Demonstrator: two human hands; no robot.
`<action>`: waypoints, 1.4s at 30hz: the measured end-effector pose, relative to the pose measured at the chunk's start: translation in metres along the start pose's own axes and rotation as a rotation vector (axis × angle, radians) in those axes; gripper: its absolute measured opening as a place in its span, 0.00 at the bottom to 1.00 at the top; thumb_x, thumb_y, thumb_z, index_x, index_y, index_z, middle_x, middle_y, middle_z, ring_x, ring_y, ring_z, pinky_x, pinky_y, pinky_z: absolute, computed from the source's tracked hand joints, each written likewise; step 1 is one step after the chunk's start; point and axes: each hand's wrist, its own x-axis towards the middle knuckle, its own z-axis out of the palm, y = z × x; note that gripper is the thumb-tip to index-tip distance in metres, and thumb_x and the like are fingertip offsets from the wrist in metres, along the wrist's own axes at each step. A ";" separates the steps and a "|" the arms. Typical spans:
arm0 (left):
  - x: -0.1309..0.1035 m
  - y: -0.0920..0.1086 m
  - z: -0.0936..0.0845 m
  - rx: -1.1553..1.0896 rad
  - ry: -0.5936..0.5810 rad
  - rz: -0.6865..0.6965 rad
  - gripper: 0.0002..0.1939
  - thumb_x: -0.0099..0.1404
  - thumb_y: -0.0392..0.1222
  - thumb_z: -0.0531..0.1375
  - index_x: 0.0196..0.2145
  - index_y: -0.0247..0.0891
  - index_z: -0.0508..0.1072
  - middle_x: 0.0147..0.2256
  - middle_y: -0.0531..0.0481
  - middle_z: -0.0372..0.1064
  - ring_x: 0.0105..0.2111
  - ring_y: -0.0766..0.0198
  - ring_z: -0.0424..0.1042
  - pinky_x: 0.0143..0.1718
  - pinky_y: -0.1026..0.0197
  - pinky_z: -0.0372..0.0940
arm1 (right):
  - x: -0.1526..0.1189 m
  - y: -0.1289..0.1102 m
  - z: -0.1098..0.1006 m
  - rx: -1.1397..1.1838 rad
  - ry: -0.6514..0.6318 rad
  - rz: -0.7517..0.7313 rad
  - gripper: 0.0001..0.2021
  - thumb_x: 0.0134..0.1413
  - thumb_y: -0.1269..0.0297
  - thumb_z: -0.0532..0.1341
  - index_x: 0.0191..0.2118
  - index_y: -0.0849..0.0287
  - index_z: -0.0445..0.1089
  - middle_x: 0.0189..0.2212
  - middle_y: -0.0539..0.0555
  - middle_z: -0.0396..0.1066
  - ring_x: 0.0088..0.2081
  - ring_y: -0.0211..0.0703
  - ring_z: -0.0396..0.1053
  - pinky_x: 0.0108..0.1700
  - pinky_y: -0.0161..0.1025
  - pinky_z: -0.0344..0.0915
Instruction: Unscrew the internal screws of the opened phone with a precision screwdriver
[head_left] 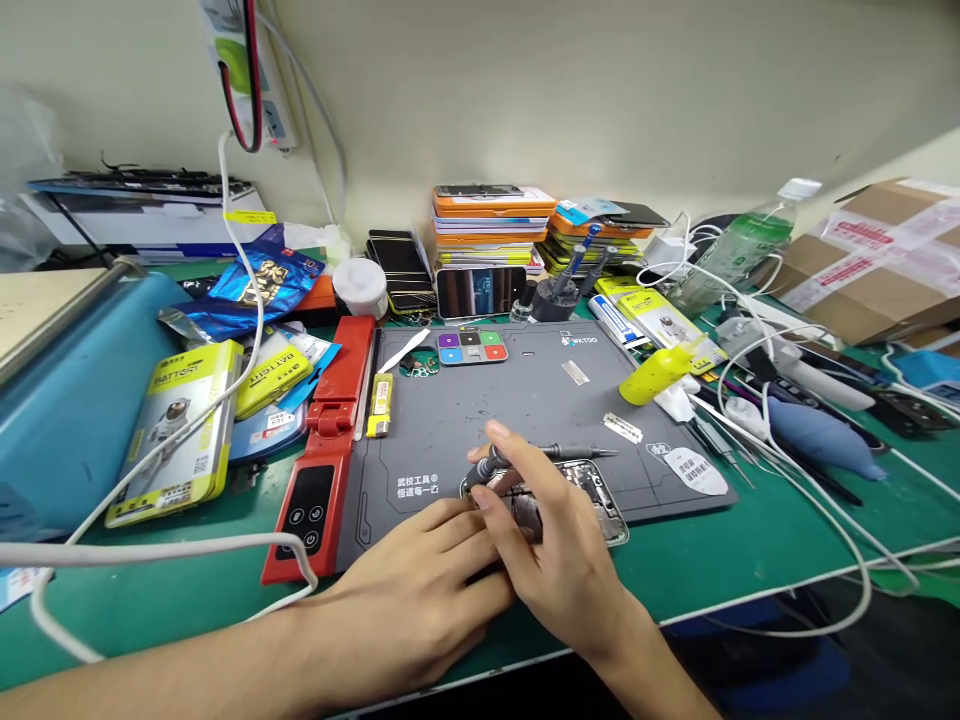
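Metallic phone (604, 505) lies under right hand (566, 545), clamped round slim screwdriver (491, 466); left grip (439, 570) unclear.

Bright, even light with soft shadows, wide-angle stretching toward the edges, darker lower right.

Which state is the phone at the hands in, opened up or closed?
Opened up: inside its rim, the phone shows bare metal parts and inner components; no cover lies over the visible right end.
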 end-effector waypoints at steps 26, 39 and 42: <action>0.000 0.011 0.008 0.227 -0.149 -0.335 0.24 0.82 0.44 0.56 0.71 0.41 0.65 0.71 0.39 0.66 0.63 0.41 0.70 0.57 0.37 0.73 | -0.032 0.065 -0.095 0.211 0.680 0.609 0.32 0.65 0.57 0.69 0.70 0.54 0.63 0.39 0.56 0.77 0.31 0.46 0.73 0.27 0.41 0.72; 0.032 0.012 -0.002 0.243 -0.275 -0.410 0.25 0.79 0.39 0.59 0.70 0.40 0.65 0.72 0.37 0.63 0.64 0.40 0.70 0.59 0.36 0.74 | -0.044 0.062 -0.097 0.335 0.653 0.689 0.35 0.64 0.56 0.71 0.73 0.47 0.63 0.42 0.58 0.79 0.37 0.49 0.75 0.28 0.39 0.76; 0.037 0.012 -0.004 0.239 -0.268 -0.431 0.25 0.78 0.38 0.60 0.69 0.40 0.65 0.72 0.37 0.64 0.64 0.40 0.70 0.59 0.35 0.74 | -0.045 0.061 -0.097 0.349 0.600 0.717 0.35 0.63 0.56 0.71 0.73 0.48 0.64 0.44 0.60 0.80 0.33 0.47 0.76 0.29 0.41 0.78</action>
